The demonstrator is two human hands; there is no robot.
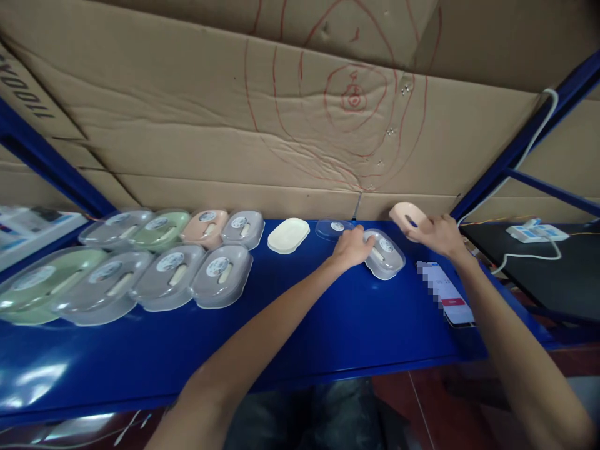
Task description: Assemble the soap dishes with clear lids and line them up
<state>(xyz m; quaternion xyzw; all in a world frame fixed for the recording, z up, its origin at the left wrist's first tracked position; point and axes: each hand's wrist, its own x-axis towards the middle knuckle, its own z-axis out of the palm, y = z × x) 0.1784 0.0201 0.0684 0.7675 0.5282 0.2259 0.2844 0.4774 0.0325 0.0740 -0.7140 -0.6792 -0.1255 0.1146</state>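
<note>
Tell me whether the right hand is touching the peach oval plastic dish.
Touching. The head view shows the right hand gripping the peach oval plastic dish, its fingers overlapping the dish's right end.

A cardboard wall (187,119) with red rings (355,100) stands at twelve o'clock behind a shiny blue table (365,331), with a black table (539,281) at three o'clock and reddish floor tiles (435,403) at five.

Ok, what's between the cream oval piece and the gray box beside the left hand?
A clear lid with a round label, and the left hand, which partly hides it in the head view.
</note>
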